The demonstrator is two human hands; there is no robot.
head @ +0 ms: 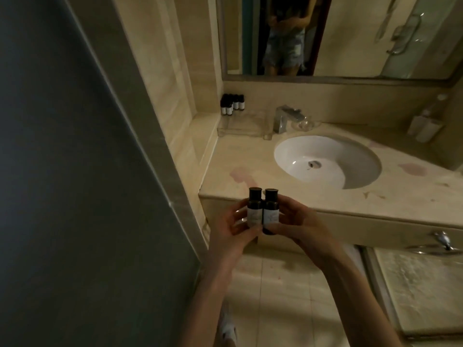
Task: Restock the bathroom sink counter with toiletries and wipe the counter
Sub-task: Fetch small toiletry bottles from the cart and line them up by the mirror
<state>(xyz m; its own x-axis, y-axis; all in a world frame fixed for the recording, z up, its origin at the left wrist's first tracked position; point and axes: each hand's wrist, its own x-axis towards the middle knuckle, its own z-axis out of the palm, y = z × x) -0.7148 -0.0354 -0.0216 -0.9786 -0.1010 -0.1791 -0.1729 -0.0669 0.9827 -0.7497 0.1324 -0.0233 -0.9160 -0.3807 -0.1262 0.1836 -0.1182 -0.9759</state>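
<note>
Your left hand (236,222) and right hand (298,221) each pinch one of two small dark toiletry bottles (255,211), upright and touching, just short of the worktop (250,169) edge; likely light, stiff and smooth, best gripped round the labelled body.

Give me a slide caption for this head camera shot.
Left hand and right hand hold two dark bottles together before the sink counter.
</note>
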